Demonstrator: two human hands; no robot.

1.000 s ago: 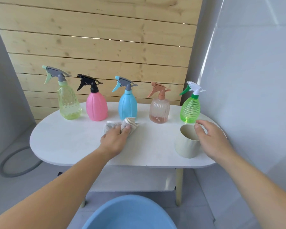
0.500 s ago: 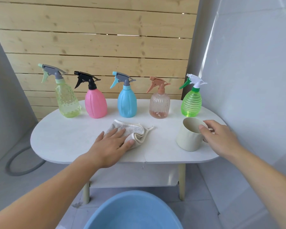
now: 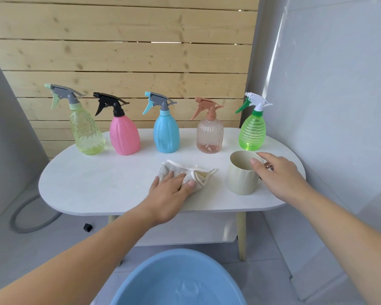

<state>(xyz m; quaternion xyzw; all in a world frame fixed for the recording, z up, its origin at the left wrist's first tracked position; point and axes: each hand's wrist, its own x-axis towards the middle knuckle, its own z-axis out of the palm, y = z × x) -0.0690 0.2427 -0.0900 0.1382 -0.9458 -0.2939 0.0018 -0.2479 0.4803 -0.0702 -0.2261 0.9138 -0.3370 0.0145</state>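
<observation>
Head view: the flat left hand (image 3: pixel 169 194) presses the cloth (image 3: pixel 185 170); wiping toward 3 o'clock could tip the cup (image 3: pixel 240 181) the right hand (image 3: pixel 277 172) pinches at its rim.

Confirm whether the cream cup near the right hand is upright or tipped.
Upright: the cup stands on its base on the table, mouth facing up, while the right hand holds its rim.

White oval table (image 3: pixel 92 186) across mid-frame. Along its far edge, left to right, stand the yellow bottle (image 3: pixel 87 133), pink bottle (image 3: pixel 124 136), blue bottle (image 3: pixel 165 134), peach bottle (image 3: pixel 209 136) and green bottle (image 3: pixel 252 133), all upright. At centre lies a crumpled cloth (image 3: pixel 194 172), and near its right the cup (image 3: pixel 240 181) stands mouth up.
</observation>
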